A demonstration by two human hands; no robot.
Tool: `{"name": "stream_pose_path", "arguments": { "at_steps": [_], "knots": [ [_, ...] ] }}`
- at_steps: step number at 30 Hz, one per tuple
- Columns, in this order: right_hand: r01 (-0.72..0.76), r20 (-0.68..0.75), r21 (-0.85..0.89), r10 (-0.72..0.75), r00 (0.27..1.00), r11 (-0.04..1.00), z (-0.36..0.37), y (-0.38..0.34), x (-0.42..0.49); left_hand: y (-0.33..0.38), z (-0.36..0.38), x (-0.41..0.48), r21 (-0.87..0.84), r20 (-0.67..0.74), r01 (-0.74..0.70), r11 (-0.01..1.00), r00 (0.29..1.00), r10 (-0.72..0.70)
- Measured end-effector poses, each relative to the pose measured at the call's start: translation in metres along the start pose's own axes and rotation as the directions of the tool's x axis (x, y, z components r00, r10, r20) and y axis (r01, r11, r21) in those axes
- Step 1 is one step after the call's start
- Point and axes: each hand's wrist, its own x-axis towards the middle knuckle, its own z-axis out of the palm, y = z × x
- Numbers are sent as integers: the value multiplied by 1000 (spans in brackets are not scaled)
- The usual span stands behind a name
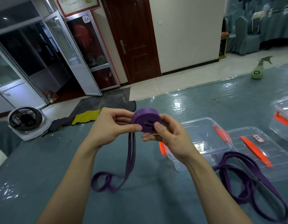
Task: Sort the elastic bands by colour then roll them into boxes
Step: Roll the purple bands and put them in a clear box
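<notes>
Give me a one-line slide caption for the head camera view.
Left hand and right hand hold a partly rolled purple band over the table, an open clear box alongside.

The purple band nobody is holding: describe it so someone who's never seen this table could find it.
On the blue-grey table, look to the right side, by the clear boxes with orange clips. The loose purple band sprawls there in long flat loops, partly over a labelled lid; the other purple band is half wound into a coil.
</notes>
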Motion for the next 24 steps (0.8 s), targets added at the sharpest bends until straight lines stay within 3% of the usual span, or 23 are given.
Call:
{"name": "stream_pose_path", "arguments": {
  "at_steps": [3,6,9,11,13,15,16,18,21,24],
  "knots": [
    [-40,87,-326,72,994,944,-14,-6,-3,1,-10,-2,177,52,0,984,999,-9],
    [-2,29,-660,28,999,751,-14,-8,-3,9,-10,1,447,165,-33,894,985,-46],
    [56,71,-816,4,998,575,-1,-2,0,23,1,8,690,298,-146,709,950,-94],
    [42,72,-846,35,997,532,3,-1,1,35,5,13,788,334,-197,583,933,-136],
    [29,69,-873,64,996,487,2,-3,2,44,7,16,819,357,-219,531,918,-172],
    [41,67,-925,57,996,378,3,-5,2,50,9,19,836,383,-256,484,906,-182],
    [35,62,-925,57,996,379,4,-6,2,51,10,20,846,388,-273,459,905,-177],
    [10,40,-856,47,998,517,4,-7,0,49,9,22,841,383,-274,466,911,-155],
    [-13,-23,-678,-3,1000,735,-3,-12,-3,37,-1,20,675,339,-156,721,934,-115],
    [21,-61,-515,-61,996,857,-6,-17,-7,20,-12,14,387,251,-48,921,966,-55]
  ]
}}
